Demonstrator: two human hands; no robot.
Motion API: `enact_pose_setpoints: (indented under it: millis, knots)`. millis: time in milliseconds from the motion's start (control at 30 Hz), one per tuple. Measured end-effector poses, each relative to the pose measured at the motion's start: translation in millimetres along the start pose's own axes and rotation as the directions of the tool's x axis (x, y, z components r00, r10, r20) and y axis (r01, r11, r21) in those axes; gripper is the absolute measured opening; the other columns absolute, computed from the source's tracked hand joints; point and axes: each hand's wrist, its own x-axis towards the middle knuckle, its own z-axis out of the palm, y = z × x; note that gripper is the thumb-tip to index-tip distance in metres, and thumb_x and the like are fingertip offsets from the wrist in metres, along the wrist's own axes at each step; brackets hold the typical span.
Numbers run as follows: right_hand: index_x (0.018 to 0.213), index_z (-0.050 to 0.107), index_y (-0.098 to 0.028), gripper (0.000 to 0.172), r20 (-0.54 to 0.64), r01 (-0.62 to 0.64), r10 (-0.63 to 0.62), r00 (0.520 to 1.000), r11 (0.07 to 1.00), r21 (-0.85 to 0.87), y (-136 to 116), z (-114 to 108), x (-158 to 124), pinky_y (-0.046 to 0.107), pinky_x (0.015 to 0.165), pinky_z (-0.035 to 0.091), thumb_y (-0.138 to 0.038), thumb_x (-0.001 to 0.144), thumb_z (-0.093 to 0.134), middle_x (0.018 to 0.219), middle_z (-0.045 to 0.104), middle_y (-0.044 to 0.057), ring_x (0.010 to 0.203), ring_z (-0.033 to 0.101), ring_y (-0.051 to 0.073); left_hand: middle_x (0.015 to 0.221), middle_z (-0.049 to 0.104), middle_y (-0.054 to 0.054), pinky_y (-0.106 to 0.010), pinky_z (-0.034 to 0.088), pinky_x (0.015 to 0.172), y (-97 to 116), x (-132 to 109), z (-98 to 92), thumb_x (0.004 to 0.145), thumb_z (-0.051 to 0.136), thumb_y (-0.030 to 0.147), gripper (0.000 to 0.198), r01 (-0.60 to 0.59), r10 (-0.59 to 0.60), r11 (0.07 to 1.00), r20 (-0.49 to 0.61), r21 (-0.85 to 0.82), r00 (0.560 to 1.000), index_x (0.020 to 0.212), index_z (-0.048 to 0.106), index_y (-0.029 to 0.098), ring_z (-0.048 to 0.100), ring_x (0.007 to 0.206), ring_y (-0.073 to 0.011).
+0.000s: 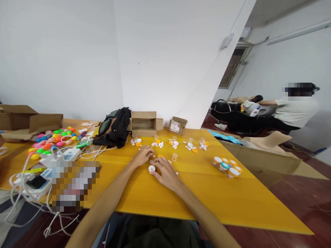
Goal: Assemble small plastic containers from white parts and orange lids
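My left hand [143, 155] rests on the yellow table [207, 196], fingers bent over small white bits near an orange piece [160, 156]. My right hand [165, 172] lies beside it, fingers curled, its fingertips touching a small white round cap [151, 168]. A clear little cup [174, 157] stands just beyond the right hand. Whether either hand grips anything is too small to make out.
Small groups of white and orange parts [191, 146] lie in a row farther back. Finished little jars [227, 166] stand at the right. Cardboard boxes [143, 124], a black bag [116, 129], coloured balls [54, 137] and power strips with cables [59, 156] fill the left. A person sits at far right.
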Motion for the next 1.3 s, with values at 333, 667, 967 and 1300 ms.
enact_pose_setpoints:
  millis: [333, 667, 967, 1300]
  knots:
    - [0.096, 0.065, -0.022, 0.011, 0.053, -0.038, 0.041, 0.998, 0.998, -0.050, 0.6, -0.7, -4.8, 0.042, 0.088, 0.051, -0.025, 0.085, 0.068, 0.106, 0.063, 0.009, 0.102, 0.059, 0.026, 0.089, 0.065, -0.005, -0.039, 0.048, 0.092, -0.5, -0.1, 0.1, 0.086, 0.053, 0.015, 0.017, 0.000, 0.000, 1.000, -0.005, -0.001, 1.000, 0.082, 0.067, 0.023, 0.060, 0.096, -0.0236]
    - [0.102, 0.067, -0.024, 0.019, 0.044, -0.101, 0.103, 0.994, 0.993, -0.053, 16.9, -16.3, -23.2, 0.042, 0.095, 0.048, -0.022, 0.084, 0.067, 0.111, 0.064, 0.009, 0.108, 0.060, 0.026, 0.088, 0.064, -0.005, -0.035, 0.049, 0.089, -0.2, -0.6, 0.6, 0.086, 0.058, 0.013, 0.015, 0.004, -0.003, 1.000, 0.072, -0.014, 0.997, 0.085, 0.071, 0.020, 0.061, 0.091, -0.0210]
    - [0.103, 0.067, -0.026, 0.017, -0.111, -0.150, 0.150, 0.982, 0.989, 0.010, 45.1, -35.2, -45.7, 0.045, 0.091, 0.051, -0.029, 0.089, 0.059, 0.108, 0.065, 0.009, 0.105, 0.062, 0.027, 0.085, 0.063, -0.004, -0.029, 0.048, 0.082, 4.3, -0.2, 0.2, 0.084, 0.060, 0.014, 0.013, 0.070, -0.071, 0.997, 0.106, 0.019, 0.992, 0.080, 0.071, 0.019, 0.060, 0.083, -0.0178]
    - [0.091, 0.069, -0.025, 0.017, -0.101, -0.131, 0.121, 0.988, 0.986, -0.101, 48.3, -45.3, -54.8, 0.040, 0.085, 0.054, -0.022, 0.091, 0.053, 0.099, 0.067, 0.008, 0.093, 0.065, 0.025, 0.076, 0.061, -0.001, -0.027, 0.048, 0.071, -1.7, 3.8, 3.4, 0.076, 0.065, 0.020, 0.007, 0.161, -0.150, 0.977, 0.091, -0.140, 0.985, 0.070, 0.064, 0.017, 0.055, 0.070, -0.0145]
